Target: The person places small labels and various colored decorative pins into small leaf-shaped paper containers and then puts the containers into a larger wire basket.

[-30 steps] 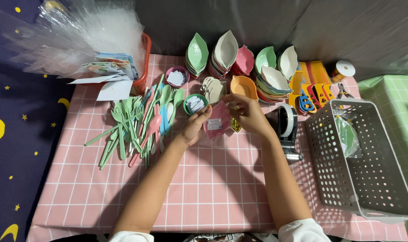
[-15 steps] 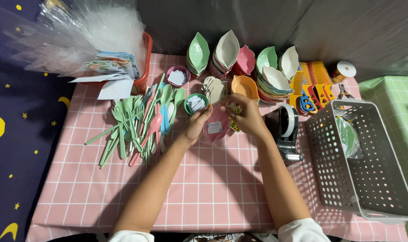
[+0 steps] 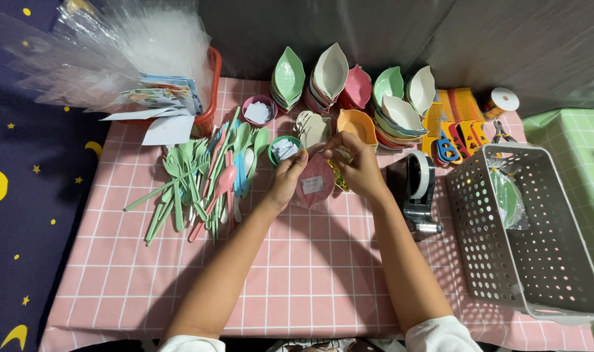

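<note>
At the middle of a pink checked tablecloth, both hands are gripping a pink leaf-shaped dish wrapped in clear film, with a small white rectangular label on its face. The left hand is curling around its left edge; the right hand is pinching its far right edge. Glossy pastel leaf dishes are standing stacked at the far side. Plastic spoons are lying left, a perforated grey basket right.
</note>
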